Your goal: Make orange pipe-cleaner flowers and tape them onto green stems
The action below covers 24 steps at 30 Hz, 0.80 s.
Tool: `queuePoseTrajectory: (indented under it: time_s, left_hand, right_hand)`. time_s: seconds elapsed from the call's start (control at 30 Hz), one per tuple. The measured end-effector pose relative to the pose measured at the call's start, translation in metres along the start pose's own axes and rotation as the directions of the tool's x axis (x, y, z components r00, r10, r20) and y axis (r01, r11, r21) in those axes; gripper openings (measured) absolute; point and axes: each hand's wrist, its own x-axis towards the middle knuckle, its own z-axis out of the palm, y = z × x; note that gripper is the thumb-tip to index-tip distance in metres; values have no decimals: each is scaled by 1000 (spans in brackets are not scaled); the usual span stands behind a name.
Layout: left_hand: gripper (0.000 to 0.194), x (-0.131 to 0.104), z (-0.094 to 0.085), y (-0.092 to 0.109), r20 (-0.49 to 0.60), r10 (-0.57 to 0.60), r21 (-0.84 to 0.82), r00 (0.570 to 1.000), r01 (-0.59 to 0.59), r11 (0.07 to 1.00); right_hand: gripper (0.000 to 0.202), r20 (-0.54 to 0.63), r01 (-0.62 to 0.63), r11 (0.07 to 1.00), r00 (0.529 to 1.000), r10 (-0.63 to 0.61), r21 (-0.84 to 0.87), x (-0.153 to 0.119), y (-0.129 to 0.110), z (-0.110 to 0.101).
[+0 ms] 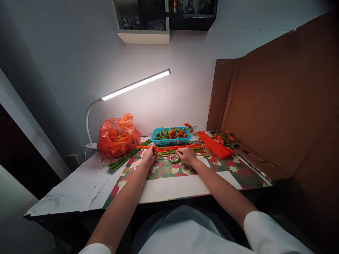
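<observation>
Pinched in my left hand (pixel 149 156) is a thin orange coiled piece (pixel 142 147), which sticks out to the left of my fingers. A thin green stem (pixel 169 150) runs from it towards my right hand (pixel 186 156), whose fingers are closed on the stem's other end. Just left of my right hand, a roll of green tape (pixel 174 159) lies on the table. Behind both hands lie long orange strips (pixel 182 147). To the left of my left hand is a bundle of green stems (pixel 123 159).
A blue basket (pixel 171 142) of orange flowers stands at the back, beside an orange plastic bag (pixel 116 137). More orange strips (pixel 215 146) and flowers (pixel 224 137) lie to the right. A lit lamp (pixel 136 84) hangs over the table; a cardboard sheet (pixel 278 98) walls the right side.
</observation>
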Motion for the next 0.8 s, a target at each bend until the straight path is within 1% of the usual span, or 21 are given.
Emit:
queuePoseTrajectory:
  time_s: [0.33,0.6,0.8]
  left_hand:
    - [23,2,0,-5,33,24,91,999,-27,996]
    - [26,-2,1,-9,111,74,170,991,-92,981]
    - [26,-5,4,-15,186,85,201,979,-123,972]
  right_hand:
    - [27,-5,16,999,1000,-16,34,0,0,1]
    - [28,9,-1,1000,1000,1,13,-1,-3,3]
    - [30,24,-16,1000,1000,16,-7,-4,-14,2]
